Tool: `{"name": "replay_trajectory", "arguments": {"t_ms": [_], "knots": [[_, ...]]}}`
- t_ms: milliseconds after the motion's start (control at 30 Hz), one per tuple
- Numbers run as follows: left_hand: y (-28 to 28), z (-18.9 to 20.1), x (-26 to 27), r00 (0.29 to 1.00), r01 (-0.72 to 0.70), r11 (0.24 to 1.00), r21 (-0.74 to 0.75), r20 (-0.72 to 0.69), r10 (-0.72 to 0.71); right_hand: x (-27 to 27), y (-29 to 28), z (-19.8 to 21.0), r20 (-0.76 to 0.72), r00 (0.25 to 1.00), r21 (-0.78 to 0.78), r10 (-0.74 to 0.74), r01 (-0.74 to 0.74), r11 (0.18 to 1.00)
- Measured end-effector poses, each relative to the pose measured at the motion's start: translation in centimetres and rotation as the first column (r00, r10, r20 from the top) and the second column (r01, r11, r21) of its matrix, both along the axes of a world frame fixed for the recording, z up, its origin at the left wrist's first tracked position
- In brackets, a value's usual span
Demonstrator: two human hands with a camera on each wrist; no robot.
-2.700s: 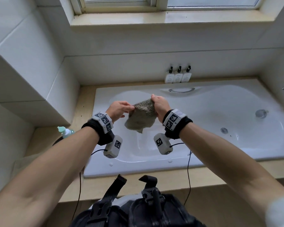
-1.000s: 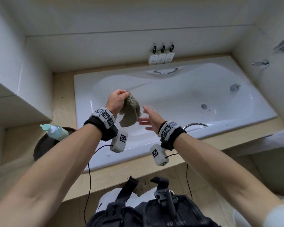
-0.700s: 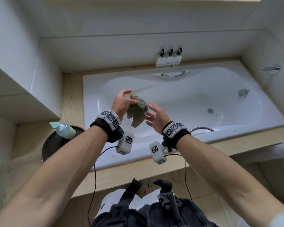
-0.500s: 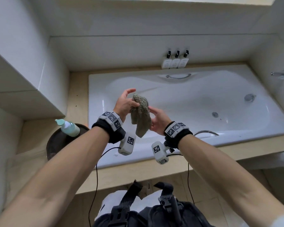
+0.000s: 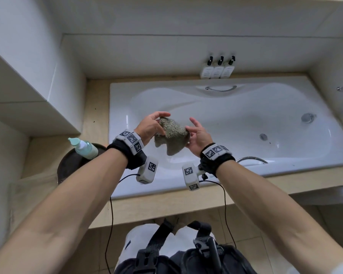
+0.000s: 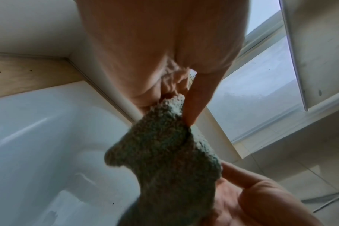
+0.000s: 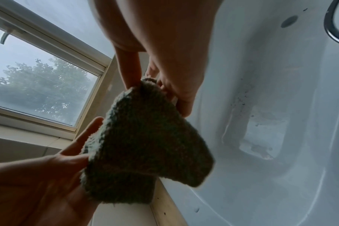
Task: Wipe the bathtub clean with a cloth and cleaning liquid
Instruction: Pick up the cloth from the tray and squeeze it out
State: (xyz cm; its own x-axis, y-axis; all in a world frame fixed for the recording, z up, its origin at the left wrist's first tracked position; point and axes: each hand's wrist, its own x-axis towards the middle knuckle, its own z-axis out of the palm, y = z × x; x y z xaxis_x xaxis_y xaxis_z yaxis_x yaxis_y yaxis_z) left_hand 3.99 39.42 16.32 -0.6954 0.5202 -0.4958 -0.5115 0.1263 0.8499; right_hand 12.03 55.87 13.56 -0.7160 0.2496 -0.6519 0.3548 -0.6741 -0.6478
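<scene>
While the white bathtub [image 5: 236,119] sits sunk in a beige counter [image 5: 99,99], both hands hold a grey-green cloth [image 5: 171,136] in the air over the tub's left end. Left hand [image 5: 150,126] pinches the cloth's upper corner between thumb and fingers; right hand [image 5: 198,136] grips its right edge, thumb against the fabric, other fingers spread loose. Round dark tray [image 5: 67,167] at the tub's left carries a pale teal bottle [image 5: 85,148]. Three small pump bottles [image 5: 217,70] stand at the back wall.
</scene>
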Motion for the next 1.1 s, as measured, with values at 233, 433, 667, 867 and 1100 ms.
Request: {"name": "replay_trajectory", "arguments": {"t_ms": [233, 433, 667, 867, 1100], "knots": [[3.5, -1.5, 0.4, 0.990, 0.000, 0.966, -0.260, -0.139, -0.037, 0.5, 3.9, -0.6, 0.024, 0.999, 0.089, 0.044, -0.045, 0.995], [9.6, -2.0, 1.5, 0.976, -0.006, 0.950, -0.313, -0.209, -0.063, 2.3, 10.9, -1.7, 0.113, 0.903, 0.240, 0.414, -0.429, 0.871], [19.1, -3.3, 3.9, 0.980, -0.040, 0.899, -0.436, -0.194, -0.051, 3.8, 19.9, -3.2, 0.138, 0.696, 0.317, 0.705, -0.705, 0.634], [26.1, -5.4, 7.0, 0.988, -0.085, 0.899, -0.429, -0.155, 0.019, 5.0, 26.5, -4.2, 0.177, 0.692, 0.426, 0.700, -0.695, 0.579], [30.7, -6.7, 8.4, 0.979, -0.180, 0.899, -0.400, -0.161, 0.124, 5.8, 31.0, -5.1, 0.142, 0.681, 0.325, 0.718, -0.718, 0.616]]}}
